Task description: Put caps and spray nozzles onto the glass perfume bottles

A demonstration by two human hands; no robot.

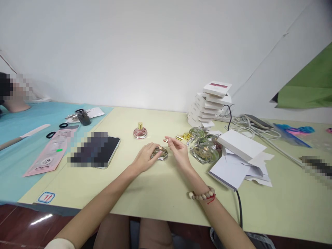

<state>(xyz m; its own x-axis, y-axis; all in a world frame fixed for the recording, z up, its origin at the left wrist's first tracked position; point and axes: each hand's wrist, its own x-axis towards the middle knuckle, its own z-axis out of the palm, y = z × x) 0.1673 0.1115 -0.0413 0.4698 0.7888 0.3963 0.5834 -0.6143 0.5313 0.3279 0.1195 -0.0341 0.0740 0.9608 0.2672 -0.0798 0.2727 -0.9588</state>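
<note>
My left hand is wrapped round the side of a clear glass perfume bottle, which stands upright on the table with a gold-coloured neck showing and no cap on it. Just above and to the right, my right hand pinches a small gold-coloured piece between thumb and finger; its exact shape is too small to tell. Behind them stands a pink perfume bottle with a gold cap. To the right of my right hand lie several clear glass bottles and a cluster of gold caps.
White boxes are stacked against the wall, and flattened white cartons lie at right beside cables. A phone, a pink packet and a dark jar are at left. Another person is at the far left edge.
</note>
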